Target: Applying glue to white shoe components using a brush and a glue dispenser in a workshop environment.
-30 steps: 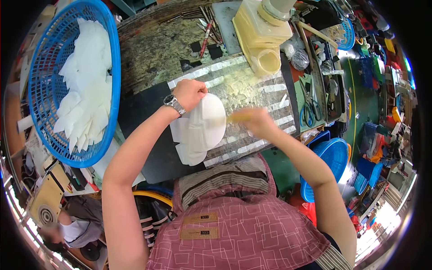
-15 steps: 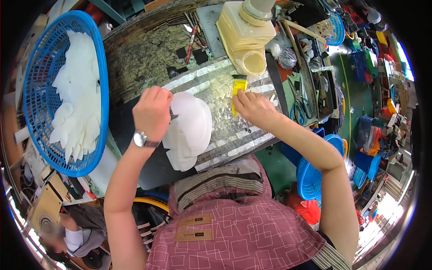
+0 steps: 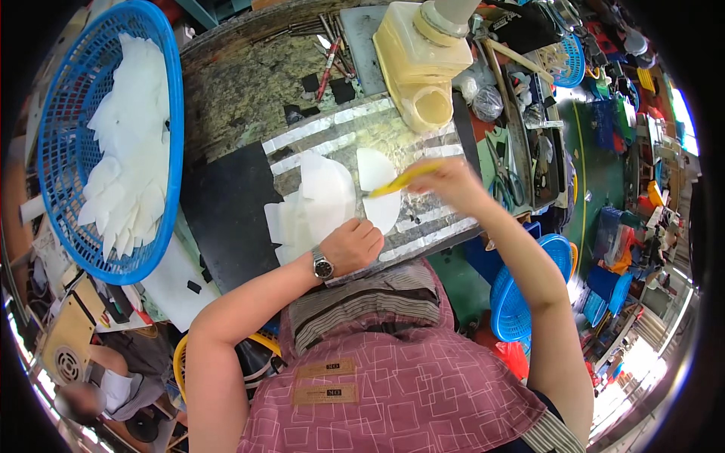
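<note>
My right hand, blurred by motion, grips a flat yellow tool. The tool reaches across a thin white cut piece with a curved edge, which lies on the glue-smeared, striped board. My left hand, fingers curled in, rests at the board's near edge, close to the lower ends of the white pieces; what its fingertips pinch, if anything, is hidden. Just left of the single piece lies a fanned stack of similar white pieces. Beyond the board stands a cream, glue-coated container with a round opening.
A blue basket piled with white pieces stands at the left. A black sheet lies beside the board. Scissors and a tool tray are at the right. Another person sits at the lower left.
My left hand has come down and right from above the stack to the board's near edge. A single white piece now lies right of the stack, with the yellow tool tilted across it.
</note>
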Action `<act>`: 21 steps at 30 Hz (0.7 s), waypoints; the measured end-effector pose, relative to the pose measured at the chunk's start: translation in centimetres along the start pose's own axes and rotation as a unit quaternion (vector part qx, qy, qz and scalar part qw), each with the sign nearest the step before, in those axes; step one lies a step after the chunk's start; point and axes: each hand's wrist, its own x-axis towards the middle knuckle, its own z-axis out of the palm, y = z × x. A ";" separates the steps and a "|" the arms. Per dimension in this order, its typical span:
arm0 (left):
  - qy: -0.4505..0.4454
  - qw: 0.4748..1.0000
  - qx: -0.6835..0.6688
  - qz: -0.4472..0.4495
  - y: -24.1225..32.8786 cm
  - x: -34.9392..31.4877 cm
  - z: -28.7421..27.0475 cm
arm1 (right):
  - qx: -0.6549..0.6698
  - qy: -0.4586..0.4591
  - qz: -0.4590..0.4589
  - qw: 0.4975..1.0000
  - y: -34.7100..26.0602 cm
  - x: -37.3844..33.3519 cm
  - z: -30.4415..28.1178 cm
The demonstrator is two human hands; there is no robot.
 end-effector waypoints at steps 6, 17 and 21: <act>-0.027 0.992 0.075 0.093 -0.7 -0.2 0.8 | -0.352 -0.143 -0.094 0.920 -0.3 2.2 1.0; 0.078 0.995 0.044 -0.044 -1.6 -0.3 -1.8 | -0.148 -0.002 0.020 0.989 3.1 -4.0 0.2; 0.291 0.930 0.104 -0.200 -3.8 0.6 -11.8 | 0.188 0.286 -0.103 0.934 0.6 -4.8 -4.7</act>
